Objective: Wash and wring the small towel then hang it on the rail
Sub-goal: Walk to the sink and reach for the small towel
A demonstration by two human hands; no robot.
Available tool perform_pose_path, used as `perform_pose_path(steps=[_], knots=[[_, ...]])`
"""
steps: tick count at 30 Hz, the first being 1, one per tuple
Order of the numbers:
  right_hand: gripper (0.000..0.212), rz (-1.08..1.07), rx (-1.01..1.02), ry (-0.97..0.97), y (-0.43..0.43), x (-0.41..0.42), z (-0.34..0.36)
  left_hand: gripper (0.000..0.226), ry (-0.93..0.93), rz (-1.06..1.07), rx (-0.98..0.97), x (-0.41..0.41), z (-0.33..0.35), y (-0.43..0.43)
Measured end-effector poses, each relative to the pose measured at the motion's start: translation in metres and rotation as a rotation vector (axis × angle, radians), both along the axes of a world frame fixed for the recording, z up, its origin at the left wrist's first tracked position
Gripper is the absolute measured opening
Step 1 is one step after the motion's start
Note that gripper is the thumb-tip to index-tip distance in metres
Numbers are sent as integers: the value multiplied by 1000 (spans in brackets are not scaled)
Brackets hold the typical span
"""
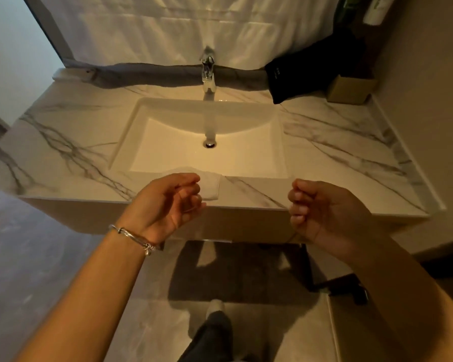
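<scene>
hands empty at the basin

both hands hover before the marble counter (pixel 63 142): left hand (pixel 168 202) and right hand (pixel 322 212) loosely curled, holding nothing. behind them lie the sink (pixel 168 142), tap (pixel 208 71), and the small towel (pixel 211 185), folded on the front edge.

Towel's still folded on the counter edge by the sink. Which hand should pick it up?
Left. The left hand hovers right beside the small towel, partly overlapping it in view, fingers curled and empty. The right hand is also empty but sits well off to the towel's right.
</scene>
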State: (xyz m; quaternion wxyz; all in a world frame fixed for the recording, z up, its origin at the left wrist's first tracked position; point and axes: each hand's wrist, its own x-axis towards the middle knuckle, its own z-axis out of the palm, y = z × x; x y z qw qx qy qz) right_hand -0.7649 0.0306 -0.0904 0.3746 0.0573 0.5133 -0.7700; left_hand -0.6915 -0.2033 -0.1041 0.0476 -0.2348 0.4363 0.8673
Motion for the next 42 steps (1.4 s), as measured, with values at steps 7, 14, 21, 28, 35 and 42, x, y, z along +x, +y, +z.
perform_pose_path(steps=[7,14,21,28,35,42], knots=[[8,-12,-21,-34,-43,-70,-5,21,-45,89,66,-73,-11,-44],[9,3,-73,-69,-68,-140,-8,10,-10,-46,6,-143,-21,-63],[8,56,-70,-99,-99,-196,-14,3,-23,41,36,-183,-32,-90],[5,64,-51,-169,-134,-214,-30,3,-96,32,32,-197,-44,-130],[6,24,-55,-235,-172,-207,-44,18,-280,-265,-267,-208,-63,-175],[13,202,189,-97,-181,-204,-73,30,-331,-1059,-1172,-206,-123,-190]])
